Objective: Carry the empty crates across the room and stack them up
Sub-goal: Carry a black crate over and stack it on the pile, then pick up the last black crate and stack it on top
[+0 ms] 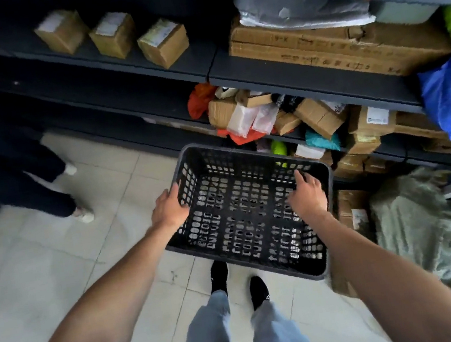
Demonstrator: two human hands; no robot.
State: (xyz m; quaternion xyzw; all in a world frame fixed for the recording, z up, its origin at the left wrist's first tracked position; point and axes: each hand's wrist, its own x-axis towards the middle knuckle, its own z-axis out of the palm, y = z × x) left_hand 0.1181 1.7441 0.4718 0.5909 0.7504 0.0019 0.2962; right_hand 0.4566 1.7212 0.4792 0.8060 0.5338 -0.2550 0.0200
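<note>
Crate [250, 211]: black, perforated, empty; held clear of the tiled floor [42, 273] just ahead of the feet, between both hands, far end tipped toward the shelving [307, 81].
Left hand [169, 209]: at the crate's 9 o'clock rim, fingers [175, 189] wrapped over the edge and clamped on the wall.
Right hand [308, 194]: at the 3 o'clock side, reaching inside, fingers [297, 177] curled against the inner wall; probably clamped on it, though motion blur hides the fingertips.
Grip risk: holds uneven, one over the rim and one inside; crate could twist or slip on the right if swung fast.
Shelf risk: far corner at 12 o'clock sits near the lower shelf's loose parcels [254, 119]; a forward swing could clip them and spill the pile.
Clutter risk: grey-green bundle [419, 226] and a cardboard box [353, 209] lie at 3 o'clock, just beside the crate; turning right could snag a corner or catch a foot.
Bystander risk: a second person's legs [43, 187] stand at 10 o'clock, well apart for now; a leftward turn with the crate out front could cross that path.
Sight risk: crate covers the floor just ahead of the black shoes [218, 275]; anything low there would go unseen.
Stack: not in view; destination cannot be judged.
</note>
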